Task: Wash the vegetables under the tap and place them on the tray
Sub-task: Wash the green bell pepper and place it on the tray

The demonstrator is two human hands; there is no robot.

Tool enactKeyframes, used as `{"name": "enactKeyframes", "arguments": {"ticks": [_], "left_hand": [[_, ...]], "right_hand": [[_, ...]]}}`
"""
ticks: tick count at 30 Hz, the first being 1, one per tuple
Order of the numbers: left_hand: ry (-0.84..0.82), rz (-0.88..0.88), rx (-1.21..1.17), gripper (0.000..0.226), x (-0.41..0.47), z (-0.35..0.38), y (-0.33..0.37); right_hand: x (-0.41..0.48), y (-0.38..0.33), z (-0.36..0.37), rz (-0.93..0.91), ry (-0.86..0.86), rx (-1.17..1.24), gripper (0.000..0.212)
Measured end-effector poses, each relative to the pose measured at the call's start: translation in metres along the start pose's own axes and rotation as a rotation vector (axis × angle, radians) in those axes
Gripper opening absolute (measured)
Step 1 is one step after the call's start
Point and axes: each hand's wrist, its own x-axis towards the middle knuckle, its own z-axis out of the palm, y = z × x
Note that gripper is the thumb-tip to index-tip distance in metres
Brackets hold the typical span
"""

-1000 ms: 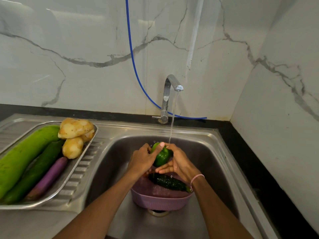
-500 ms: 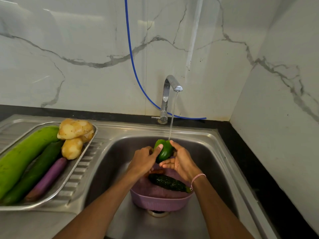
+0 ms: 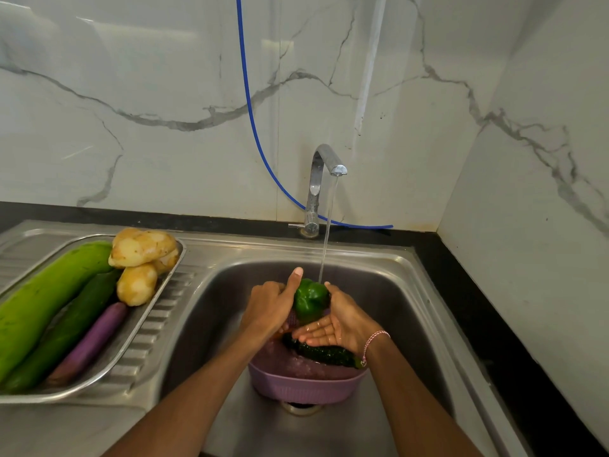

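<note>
Green and glossy, the bell pepper (image 3: 309,300) is held between both hands above the purple basket (image 3: 306,384) that stands in the steel sink (image 3: 412,291), directly under the running tap (image 3: 321,179). The thin stream of water (image 3: 326,232) lands at the pepper's upper right edge.

The left hand (image 3: 268,308) grips the pepper's left side with its fingers curled. Its thumb, which lay over the top of the pepper a second ago, now stands straight up beside it. The right hand (image 3: 339,321) cradles the pepper from below and from the right. Its wet fingers (image 3: 309,334) are now stretched out nearly flat with the palm turned upward, more spread than half a second ago, and its thumb rests against the pepper's right side. A pink-and-white bracelet (image 3: 374,341) circles the right wrist.

A dark green cucumber (image 3: 323,352) lies inside the basket, just under the right hand, as before.

On the ribbed steel surface to the left of the sink sits the metal tray (image 3: 141,328), unchanged. It holds a long pale green gourd (image 3: 43,301), a darker green vegetable (image 3: 69,331) beside it, a purple aubergine (image 3: 92,341) and several potatoes (image 3: 141,247) piled at the far end. A blue hose (image 3: 250,110) hangs down the marble wall behind the tap.
</note>
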Motion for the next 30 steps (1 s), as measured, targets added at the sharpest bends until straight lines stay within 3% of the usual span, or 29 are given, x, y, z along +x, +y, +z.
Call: {"name": "enactKeyframes", "arguments": {"ticks": [5,10,13,16,19,22,24,28,30], "left_hand": [[-0.055,-0.033,0.006,0.087,-0.004,-0.003,0.004],[-0.276,-0.211,-0.173,0.057,-0.002,-0.01,0.005],[-0.287,-0.277,-0.263,0.055,-0.002,-0.014,0.002],[-0.284,-0.284,-0.276,0.053,-0.001,-0.013,-0.003],[-0.291,-0.263,-0.25,0.042,-0.001,-0.014,-0.007],[-0.271,-0.218,-0.232,0.03,-0.008,-0.02,-0.006],[-0.258,-0.173,-0.212,0.028,-0.009,-0.022,-0.008],[-0.268,-0.15,-0.29,0.027,-0.022,-0.027,-0.002],[-0.277,-0.15,-0.329,0.026,-0.029,-0.027,0.0]], "right_hand": [[0.003,0.003,-0.004,0.093,-0.056,-0.038,0.102],[-0.001,0.004,0.003,-0.004,-0.068,0.073,0.064],[-0.012,0.002,0.011,-0.073,-0.076,0.067,0.056],[-0.015,0.003,0.019,-0.153,-0.051,-0.11,0.048],[-0.011,0.005,0.023,-0.242,0.079,-0.306,0.046],[-0.009,0.004,0.022,-0.309,0.234,-0.495,0.088],[-0.005,0.003,0.019,-0.352,0.33,-0.652,0.1],[-0.03,-0.005,0.023,-0.475,0.433,-0.861,0.065],[-0.038,-0.01,0.024,-0.545,0.458,-0.946,0.058]]}}
